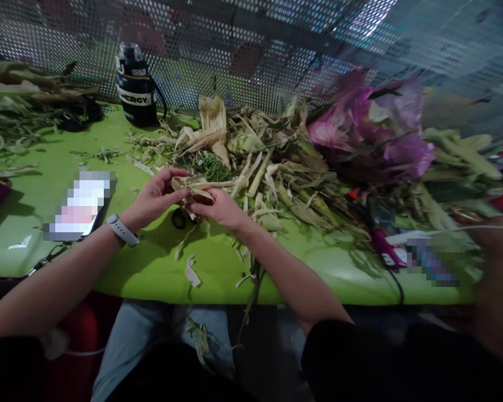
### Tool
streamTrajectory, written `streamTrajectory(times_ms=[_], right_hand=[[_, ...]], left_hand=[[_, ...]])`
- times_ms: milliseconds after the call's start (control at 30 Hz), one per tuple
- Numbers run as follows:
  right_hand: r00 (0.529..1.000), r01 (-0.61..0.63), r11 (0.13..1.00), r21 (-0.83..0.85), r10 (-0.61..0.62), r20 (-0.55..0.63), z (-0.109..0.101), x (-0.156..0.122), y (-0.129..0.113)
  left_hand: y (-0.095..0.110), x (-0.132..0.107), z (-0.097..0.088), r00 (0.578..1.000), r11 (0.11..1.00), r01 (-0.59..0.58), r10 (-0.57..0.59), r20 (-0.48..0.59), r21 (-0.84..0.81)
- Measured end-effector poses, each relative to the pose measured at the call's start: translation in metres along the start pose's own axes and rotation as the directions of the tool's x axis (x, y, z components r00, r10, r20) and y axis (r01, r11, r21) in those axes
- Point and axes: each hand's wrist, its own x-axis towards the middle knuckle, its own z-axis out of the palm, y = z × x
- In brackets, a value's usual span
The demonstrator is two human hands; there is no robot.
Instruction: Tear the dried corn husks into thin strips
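Note:
Both my hands meet over a green table (151,262), gripping a pale dried husk piece (192,187). My left hand (157,195), with a white watch on its wrist, pinches the husk's left end between thumb and fingers. My right hand (220,209) closes on the husk from below on the right. A large heap of dried husks and leaves (272,167) lies just beyond my hands. Torn husk scraps (191,273) lie on the table in front of me.
A black bottle (136,84) stands at the back against a perforated metal screen. A phone (81,206) lies left of my left wrist. A purple plastic bag (372,125) sits at the back right, with cables and a pink tool (383,245). More leaves (20,106) pile far left.

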Motion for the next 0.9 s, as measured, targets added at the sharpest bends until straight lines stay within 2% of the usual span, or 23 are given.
streamTrajectory(times_ms=[100,167,267,333,400,500,633,733,800,867,900], right_hand=[[0.998,0.022,1.000,-0.017,-0.023,-0.060,0.003,0.001,0.003],[0.991,0.041,0.997,-0.069,-0.049,-0.124,0.003,0.002,0.007],[0.965,0.090,0.976,-0.197,-0.134,-0.225,0.001,0.003,0.011],[0.930,0.143,0.921,-0.364,-0.251,-0.270,0.001,0.000,0.010],[0.889,0.187,0.792,-0.581,-0.388,-0.243,0.003,-0.005,0.007],[0.862,0.219,0.556,-0.802,-0.495,-0.108,0.005,-0.011,0.002],[0.851,0.247,0.379,-0.892,-0.526,0.012,0.004,-0.012,-0.002],[0.770,0.297,0.244,-0.923,-0.634,0.080,0.001,-0.011,-0.006],[0.712,0.319,0.210,-0.924,-0.697,0.087,-0.001,-0.011,-0.009],[0.684,0.327,0.260,-0.909,-0.728,0.038,-0.003,-0.010,-0.010],[0.685,0.321,0.309,-0.895,-0.728,-0.006,-0.004,-0.009,-0.010]], left_hand=[[0.000,0.000,0.002,0.998,1.000,-0.015,0.015,-0.058,0.006],[-0.001,0.002,0.002,0.987,0.999,-0.041,0.044,-0.157,0.028],[-0.002,0.007,-0.001,0.945,0.994,-0.054,0.082,-0.318,0.098],[-0.002,0.009,-0.003,0.924,0.992,-0.041,0.083,-0.373,0.119],[-0.002,0.010,-0.004,0.916,0.994,-0.039,0.075,-0.395,0.097],[-0.001,0.009,-0.004,0.926,0.998,-0.032,0.051,-0.373,0.058],[-0.002,0.009,-0.004,0.936,0.992,-0.053,0.088,-0.341,0.111],[-0.004,0.010,-0.005,0.938,0.995,-0.073,0.091,-0.335,0.067],[-0.004,0.010,-0.005,0.966,0.999,-0.038,0.039,-0.254,0.009],[-0.002,0.008,-0.004,0.994,1.000,0.015,-0.017,-0.112,-0.019],[-0.001,0.007,-0.003,0.998,0.999,0.036,-0.037,-0.041,-0.022]])
